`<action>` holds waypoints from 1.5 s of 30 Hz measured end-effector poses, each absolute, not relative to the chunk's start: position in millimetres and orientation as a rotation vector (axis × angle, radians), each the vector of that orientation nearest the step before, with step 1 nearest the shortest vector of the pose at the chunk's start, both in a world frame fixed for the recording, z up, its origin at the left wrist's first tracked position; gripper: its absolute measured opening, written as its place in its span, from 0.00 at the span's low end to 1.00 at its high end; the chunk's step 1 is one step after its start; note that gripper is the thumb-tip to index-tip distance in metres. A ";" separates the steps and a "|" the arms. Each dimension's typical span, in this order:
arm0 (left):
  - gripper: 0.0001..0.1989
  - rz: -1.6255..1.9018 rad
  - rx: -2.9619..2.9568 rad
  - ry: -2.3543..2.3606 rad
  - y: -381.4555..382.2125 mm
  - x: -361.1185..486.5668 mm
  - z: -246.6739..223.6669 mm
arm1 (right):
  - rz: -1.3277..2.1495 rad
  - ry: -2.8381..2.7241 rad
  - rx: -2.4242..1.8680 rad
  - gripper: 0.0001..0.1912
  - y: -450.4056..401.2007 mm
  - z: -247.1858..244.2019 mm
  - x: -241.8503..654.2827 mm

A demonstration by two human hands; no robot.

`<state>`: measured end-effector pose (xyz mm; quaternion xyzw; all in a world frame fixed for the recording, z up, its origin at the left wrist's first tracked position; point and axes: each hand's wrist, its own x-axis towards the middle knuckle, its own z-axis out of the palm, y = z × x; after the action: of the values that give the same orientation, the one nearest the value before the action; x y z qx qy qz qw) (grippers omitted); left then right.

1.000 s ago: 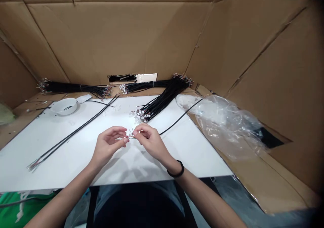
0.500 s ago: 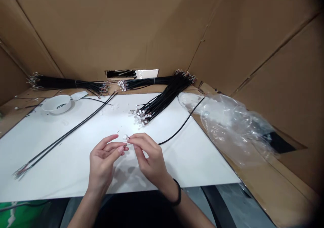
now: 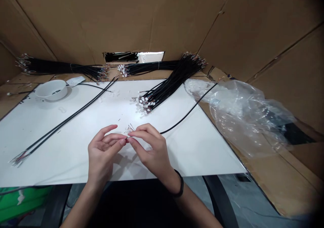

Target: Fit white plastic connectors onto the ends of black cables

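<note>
My left hand (image 3: 102,150) pinches a thin wire between thumb and forefinger, its other fingers loosely curled. Facing it, my right hand (image 3: 150,147) closes its fingertips on the stripped end of a black cable (image 3: 187,120), and the fingertips of both hands nearly meet. Several thin loose wires (image 3: 130,129) fan out above the right fingertips, with small metal tips. The cable runs from behind my right hand up to the right, its far end lying by the plastic bag. Whatever sits right between the fingertips is too small to make out.
On the white board (image 3: 202,153) lie two black cables (image 3: 71,118) at left and a cable bundle with white connectors (image 3: 167,88). Behind are more cable bundles (image 3: 50,67). A white bowl (image 3: 52,90) holds small dark pieces. A clear plastic bag (image 3: 243,116) lies right; cardboard walls (image 3: 126,19) enclose the board.
The view has tilted and shifted slightly. The thin wires now fan out above my right fingertips, where a small white piece showed before. My two hands' fingertips have come closer together.
</note>
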<state>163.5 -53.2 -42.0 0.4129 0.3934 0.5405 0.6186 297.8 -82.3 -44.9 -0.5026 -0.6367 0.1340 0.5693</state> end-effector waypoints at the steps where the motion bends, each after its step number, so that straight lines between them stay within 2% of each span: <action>1: 0.23 1.227 0.938 0.899 -53.0 163.4 -41.8 | 0.326 -1.492 -1.186 0.06 -82.4 -45.1 297.9; 12: 0.21 1.219 1.032 0.865 -55.6 161.4 -44.2 | 0.447 -1.455 -1.135 0.04 -84.4 -37.6 298.2; 26: 0.16 1.272 1.212 0.802 -57.6 159.3 -47.5 | 0.423 -1.490 -1.071 0.03 -86.1 -40.7 298.3; 45: 0.17 1.511 1.552 0.883 -65.9 166.8 -42.3 | 0.479 -1.468 -1.052 0.04 -87.8 -36.5 300.0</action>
<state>166.8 -65.9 -42.3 0.6108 0.3476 0.5947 0.3903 300.0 -87.8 -36.5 -0.4528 -0.6318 0.2059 0.5944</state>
